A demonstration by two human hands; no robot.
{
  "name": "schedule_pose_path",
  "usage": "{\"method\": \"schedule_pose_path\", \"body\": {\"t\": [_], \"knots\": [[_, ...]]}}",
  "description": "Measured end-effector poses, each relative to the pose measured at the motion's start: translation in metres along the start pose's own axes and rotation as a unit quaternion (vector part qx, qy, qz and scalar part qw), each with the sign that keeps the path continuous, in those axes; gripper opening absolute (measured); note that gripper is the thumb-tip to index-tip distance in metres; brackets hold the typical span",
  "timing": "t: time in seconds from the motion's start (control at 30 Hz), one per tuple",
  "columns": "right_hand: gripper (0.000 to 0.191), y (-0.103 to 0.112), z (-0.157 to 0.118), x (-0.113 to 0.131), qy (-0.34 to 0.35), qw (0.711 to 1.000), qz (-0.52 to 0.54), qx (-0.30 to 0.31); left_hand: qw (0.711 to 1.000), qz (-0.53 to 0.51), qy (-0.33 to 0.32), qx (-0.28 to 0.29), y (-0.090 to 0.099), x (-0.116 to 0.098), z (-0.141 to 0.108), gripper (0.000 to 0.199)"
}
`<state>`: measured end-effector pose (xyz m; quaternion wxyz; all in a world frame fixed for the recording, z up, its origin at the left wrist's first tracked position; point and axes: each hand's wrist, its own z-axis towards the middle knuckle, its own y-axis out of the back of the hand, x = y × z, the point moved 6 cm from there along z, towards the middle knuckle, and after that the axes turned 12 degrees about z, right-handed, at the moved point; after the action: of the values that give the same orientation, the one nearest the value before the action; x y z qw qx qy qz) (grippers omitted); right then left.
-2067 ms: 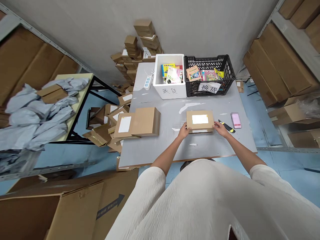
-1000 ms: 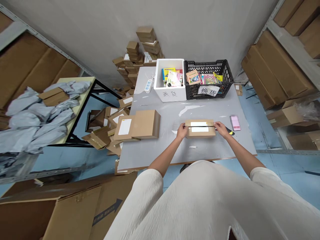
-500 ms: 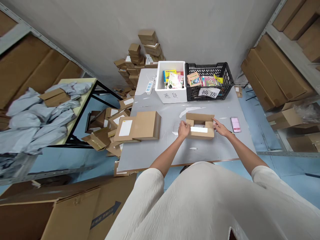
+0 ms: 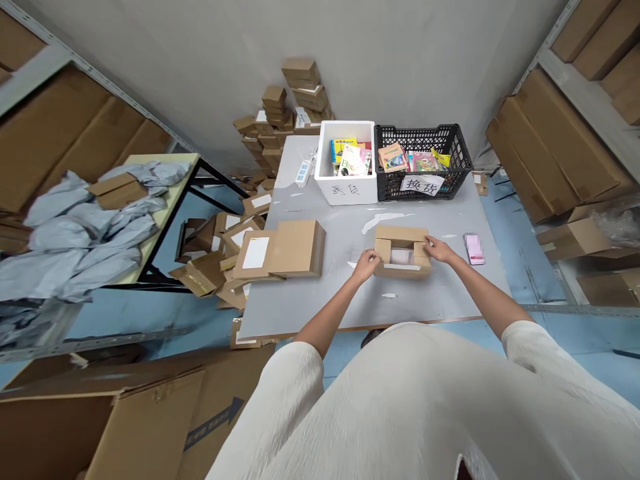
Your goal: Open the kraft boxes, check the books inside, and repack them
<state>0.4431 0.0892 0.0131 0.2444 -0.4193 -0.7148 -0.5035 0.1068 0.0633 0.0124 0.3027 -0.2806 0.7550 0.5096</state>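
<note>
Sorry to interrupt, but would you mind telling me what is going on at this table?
A person stands at the grey table with a small cardboard box in front of them. Its flaps are open. The left hand holds the box's left end and the right hand its right end. Behind it stand a white foam box and a black crate, both holding books. Closed cardboard boxes lie to the left.

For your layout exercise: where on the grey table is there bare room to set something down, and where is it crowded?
Bare: the near edge of the table, in front of the open box, and the strip between it and the closed boxes. Crowded: the far edge, with the white bin and black crate.
</note>
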Motion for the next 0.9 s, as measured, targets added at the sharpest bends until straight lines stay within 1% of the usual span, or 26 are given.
{"method": "schedule_pose_path", "body": {"t": [0.03, 0.07, 0.13, 0.17, 0.2, 0.27, 0.33, 0.43, 0.5, 0.53, 0.6, 0.7, 0.77, 0.8, 0.83, 0.9], "knots": [[0.077, -0.003, -0.003, 0.002, -0.011, 1.000, -0.025, 0.010, 1.000, 0.007, -0.017, 0.022, -0.001, 0.002, -0.004, 0.029], [0.082, -0.006, -0.006, 0.004, -0.025, 0.998, -0.053, 0.024, 0.998, 0.027, -0.036, 0.044, -0.002, 0.004, -0.007, 0.049], [0.092, -0.014, -0.014, 0.010, -0.047, 0.993, -0.103, 0.040, 0.989, 0.105, -0.075, 0.076, -0.006, 0.004, -0.014, 0.086], [0.095, -0.018, -0.017, 0.013, -0.056, 0.990, -0.124, 0.040, 0.980, 0.154, -0.094, 0.083, -0.008, 0.003, -0.016, 0.097], [0.099, -0.023, -0.021, 0.016, -0.066, 0.987, -0.143, 0.037, 0.969, 0.202, -0.115, 0.085, -0.011, 0.000, -0.017, 0.104], [0.106, -0.032, -0.026, 0.019, -0.085, 0.981, -0.171, 0.026, 0.941, 0.286, -0.158, 0.085, -0.019, -0.011, -0.016, 0.103], [0.114, -0.040, -0.029, 0.019, -0.091, 0.979, -0.183, 0.009, 0.913, 0.337, -0.209, 0.095, -0.029, -0.027, -0.013, 0.094], [0.116, -0.049, -0.028, 0.018, -0.073, 0.979, -0.187, -0.022, 0.875, 0.369, -0.280, 0.142, -0.045, -0.047, -0.008, 0.083], [0.113, -0.052, -0.027, 0.018, -0.066, 0.980, -0.186, -0.033, 0.860, 0.379, -0.295, 0.171, -0.049, -0.052, -0.007, 0.080], [0.112, -0.053, -0.028, 0.017, -0.069, 0.979, -0.187, -0.033, 0.858, 0.383, -0.293, 0.176, -0.048, -0.053, -0.007, 0.078], [0.110, -0.052, -0.029, 0.018, -0.082, 0.978, -0.189, -0.024, 0.864, 0.381, -0.287, 0.158, -0.040, -0.052, -0.009, 0.077], [0.106, -0.048, -0.033, 0.019, -0.086, 0.980, -0.180, 0.000, 0.893, 0.350, -0.270, 0.081, -0.019, -0.049, -0.012, 0.080], [0.101, -0.043, -0.036, 0.020, -0.077, 0.983, -0.168, 0.017, 0.912, 0.333, -0.236, 0.034, -0.006, -0.044, -0.011, 0.089], [0.098, -0.040, -0.038, 0.019, -0.070, 0.984, -0.162, 0.025, 0.919, 0.329, -0.216, 0.020, -0.001, -0.040, -0.010, 0.095], [0.096, -0.037, -0.039, 0.019, -0.061, 0.985, -0.157, 0.031, 0.924, 0.327, -0.198, 0.015, 0.003, -0.037, -0.007, 0.101], [0.093, -0.030, -0.043, 0.018, -0.039, 0.989, -0.140, 0.039, 0.926, 0.331, -0.180, 0.028, 0.004, -0.033, 0.001, 0.112]]}}
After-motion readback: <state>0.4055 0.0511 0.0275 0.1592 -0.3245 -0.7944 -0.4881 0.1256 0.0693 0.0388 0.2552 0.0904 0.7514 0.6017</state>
